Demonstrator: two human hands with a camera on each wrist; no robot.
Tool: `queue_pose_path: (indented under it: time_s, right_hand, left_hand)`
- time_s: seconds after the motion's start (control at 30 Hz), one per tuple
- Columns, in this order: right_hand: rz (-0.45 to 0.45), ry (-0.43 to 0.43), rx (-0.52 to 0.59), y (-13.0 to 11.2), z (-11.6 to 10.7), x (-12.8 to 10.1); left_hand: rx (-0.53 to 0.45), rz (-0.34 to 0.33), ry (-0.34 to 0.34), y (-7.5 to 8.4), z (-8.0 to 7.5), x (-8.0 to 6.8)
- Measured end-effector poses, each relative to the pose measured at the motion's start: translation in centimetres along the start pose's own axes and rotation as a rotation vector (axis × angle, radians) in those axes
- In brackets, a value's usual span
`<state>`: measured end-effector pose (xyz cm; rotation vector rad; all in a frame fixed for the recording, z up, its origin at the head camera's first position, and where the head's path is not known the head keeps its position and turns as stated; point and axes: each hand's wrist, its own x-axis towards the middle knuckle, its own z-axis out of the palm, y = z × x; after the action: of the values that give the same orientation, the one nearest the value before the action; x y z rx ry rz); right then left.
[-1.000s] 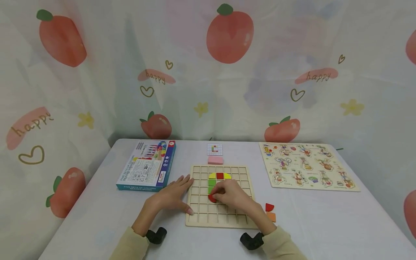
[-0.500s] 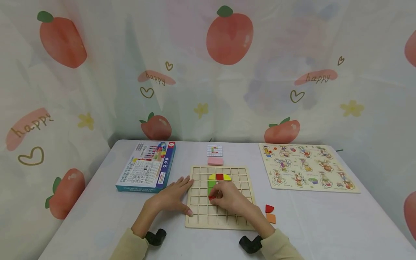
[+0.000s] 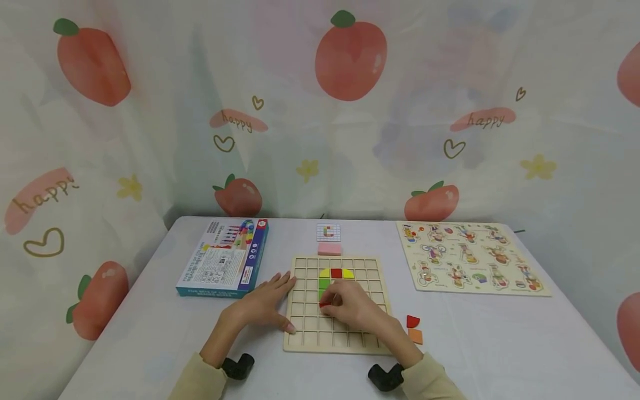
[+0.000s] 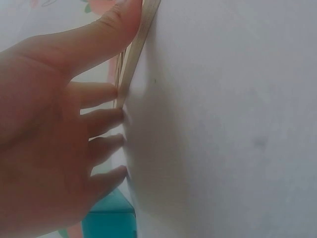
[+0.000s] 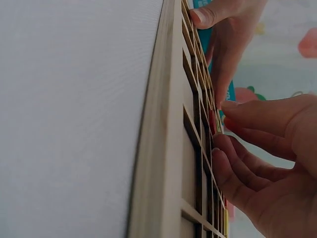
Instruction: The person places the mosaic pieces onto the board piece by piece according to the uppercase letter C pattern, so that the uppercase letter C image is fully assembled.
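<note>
Wooden grid board [image 3: 334, 303] lies on the worktop; left hand [image 3: 263, 304] flat, steadying its edge, right hand [image 3: 350, 304] apparently pinching red piece [image 3: 325, 304]; seat it squarely in its cell

"happy" is printed on the curtain [image 3: 320, 111] behind my table, legible twice. Print on the blue box [image 3: 223, 259] is too small for me to read.
</note>
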<state>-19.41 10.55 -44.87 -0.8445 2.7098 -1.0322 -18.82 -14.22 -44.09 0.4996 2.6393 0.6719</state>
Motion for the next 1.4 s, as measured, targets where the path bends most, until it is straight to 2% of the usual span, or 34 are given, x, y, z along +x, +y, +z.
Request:
queue_pose_path:
  time_s: [0.33, 1.1, 1.4]
  right_hand:
    - [-0.029, 0.023, 0.026, 0.4, -1.1, -1.4]
    - [0.002, 0.028, 0.003, 3.8, -5.3, -8.1]
    - [-0.038, 0.103, -0.054, 5.3, -6.2, -10.5]
  left_hand:
    - [-0.017, -0.01, -0.007, 0.2, -0.2, -0.1]
    - [-0.01, 0.0, -0.003, 0.1, 0.0, 0.0]
    - [-0.01, -0.008, 0.003, 0.0, 0.1, 0.0]
